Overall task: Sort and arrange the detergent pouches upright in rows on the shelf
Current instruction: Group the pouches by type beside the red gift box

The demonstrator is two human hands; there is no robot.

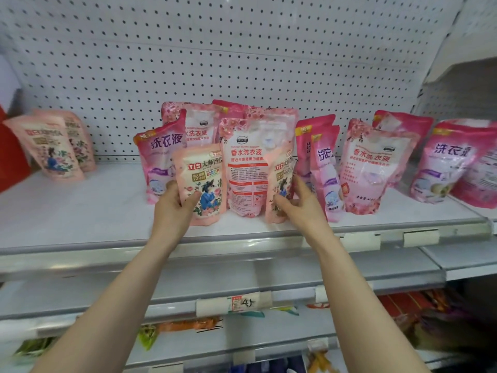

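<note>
My left hand (176, 204) grips a small peach pouch (205, 181) with a blue figure on it, upright near the shelf's front. Another peach pouch of the same kind (281, 181) is held by my right hand (301, 203), thumb across its front. Between them stands a pale pink pouch with red text (248, 168). Behind and beside stand several darker pink pouches, one at the left (161, 160) and one at the right (326, 173). Two matching peach pouches (52, 146) lean at the shelf's far left.
The white shelf (80, 211) has a pegboard back (242, 49). More pink pouches stand at the right (373, 162) and far right (446, 162). Price-tag holders (419, 238) line the front rail. Lower shelves hold other goods (188, 324).
</note>
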